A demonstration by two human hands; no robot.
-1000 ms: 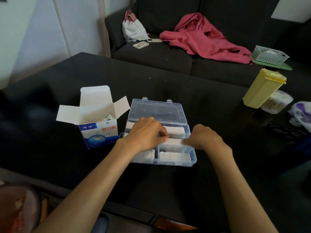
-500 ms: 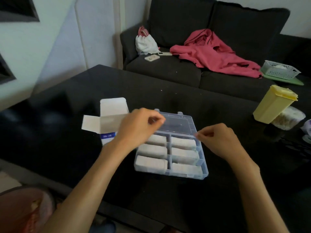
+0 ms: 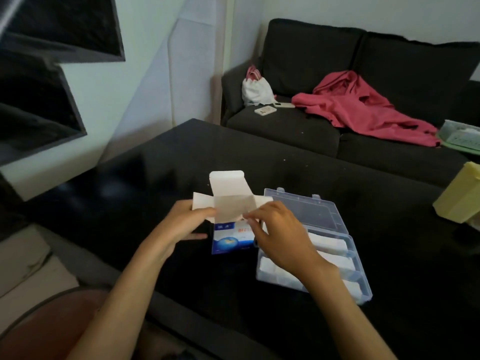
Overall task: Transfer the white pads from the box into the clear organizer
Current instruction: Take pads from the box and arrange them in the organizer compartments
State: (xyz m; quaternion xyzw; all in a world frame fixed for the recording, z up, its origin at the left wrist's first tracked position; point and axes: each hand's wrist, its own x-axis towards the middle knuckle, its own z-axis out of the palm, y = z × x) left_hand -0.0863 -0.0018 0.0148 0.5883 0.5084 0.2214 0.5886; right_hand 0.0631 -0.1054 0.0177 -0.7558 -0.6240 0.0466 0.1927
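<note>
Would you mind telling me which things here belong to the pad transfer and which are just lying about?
Job:
box
clear organizer
white pads
left hand
right hand

Lying about:
pink garment
white bag
yellow container

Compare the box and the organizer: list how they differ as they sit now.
The box is opaque white-and-blue card; the organizer is clear plastic. The box stands upright with its flaps spread; the organizer lies flat with its hinged lid laid back. The left hand grips the box's side and the right hand reaches to its mouth; neither plainly holds the organizer. White pads show in the organizer; the box's contents are hidden. Both stand open on the black table.
</note>
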